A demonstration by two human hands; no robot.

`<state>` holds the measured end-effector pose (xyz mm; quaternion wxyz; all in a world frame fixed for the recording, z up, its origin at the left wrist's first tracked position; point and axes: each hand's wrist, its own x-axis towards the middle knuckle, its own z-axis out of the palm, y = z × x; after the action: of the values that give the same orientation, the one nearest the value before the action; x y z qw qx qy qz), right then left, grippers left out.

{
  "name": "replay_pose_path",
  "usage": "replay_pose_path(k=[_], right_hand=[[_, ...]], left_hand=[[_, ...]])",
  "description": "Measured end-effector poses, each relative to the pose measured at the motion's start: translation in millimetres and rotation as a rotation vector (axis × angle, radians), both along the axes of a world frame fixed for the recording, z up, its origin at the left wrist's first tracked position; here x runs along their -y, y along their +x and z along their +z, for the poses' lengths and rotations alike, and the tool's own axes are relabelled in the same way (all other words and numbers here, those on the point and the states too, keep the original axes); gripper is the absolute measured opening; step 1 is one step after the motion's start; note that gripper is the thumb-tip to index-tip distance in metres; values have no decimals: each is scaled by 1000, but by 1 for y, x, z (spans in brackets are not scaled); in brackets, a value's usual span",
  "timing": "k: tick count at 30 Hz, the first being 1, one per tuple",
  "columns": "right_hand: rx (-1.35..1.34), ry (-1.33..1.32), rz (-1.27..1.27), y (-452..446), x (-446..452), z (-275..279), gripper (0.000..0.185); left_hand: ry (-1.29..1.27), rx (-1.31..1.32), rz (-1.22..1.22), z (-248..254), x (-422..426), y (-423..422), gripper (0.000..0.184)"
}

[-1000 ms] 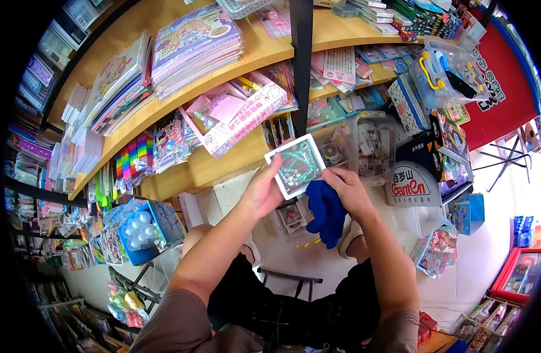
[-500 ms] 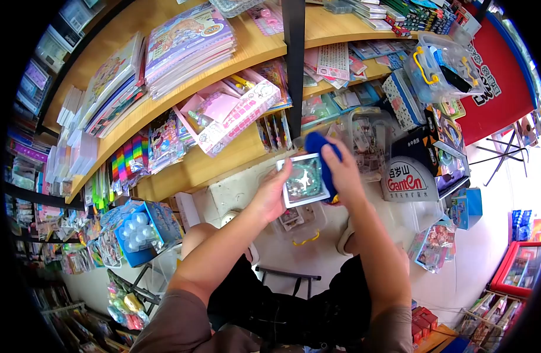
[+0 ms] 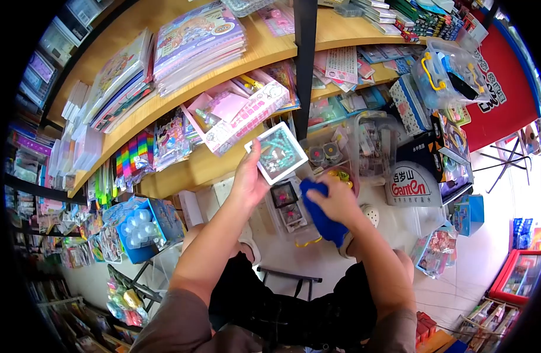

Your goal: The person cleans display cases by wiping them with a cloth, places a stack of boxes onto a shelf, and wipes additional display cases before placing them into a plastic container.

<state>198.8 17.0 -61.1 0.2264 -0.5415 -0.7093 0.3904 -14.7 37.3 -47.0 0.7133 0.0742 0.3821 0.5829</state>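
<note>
My left hand grips a flat white-framed box by its left edge, with the thumb over the rim. Green beads, perhaps a bracelet, show through its clear front. Lower and to the right, my right hand clutches a blue cloth, which hangs down apart from the box. Beneath the two hands, a clear plastic container on the floor holds small black-framed and white-framed boxes. A round pinkish container with yellow items is partly hidden behind my right hand.
Wooden shelves with stacked books and a pink box stand ahead, split by a black post. Clear bins and a Ganten carton are to the right. A blue box of clear balls sits left.
My left hand has moved up and left, tilting the white-framed box. My right hand has drawn the blue cloth away from the box and downward. The view has shifted slightly.
</note>
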Motion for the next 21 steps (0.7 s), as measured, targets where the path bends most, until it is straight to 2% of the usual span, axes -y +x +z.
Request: replay_pose_path(k=[2,3,6,8,9,10,16,19,21], right_hand=[[-16,40,-298,3,-9,17,36],[-136,63,-394,6,-17,14,35],[-441,213,-403,5,-25,20,28],[-294,519,-281,-3,-26,18,26],[-196,521,-170,-6,-23,22,27],[-131,455,-180,-11,-20,23,27],[-139,239,-63,-11,-6,25,26],[-164,72,64,3,0,25,28],[-144,71,74,10,9,27,27]], left_hand=[[-15,-33,15,3,3,8,43],[-17,-35,-13,8,7,13,41],[72,-13,-142,14,17,33,40],[88,-4,-231,8,23,45,40],[111,-42,-214,6,26,50,41],[136,-80,-194,5,26,53,42],[295,-113,-136,8,15,22,47],[378,-160,-193,11,15,12,54],[427,-129,-215,17,15,7,62]])
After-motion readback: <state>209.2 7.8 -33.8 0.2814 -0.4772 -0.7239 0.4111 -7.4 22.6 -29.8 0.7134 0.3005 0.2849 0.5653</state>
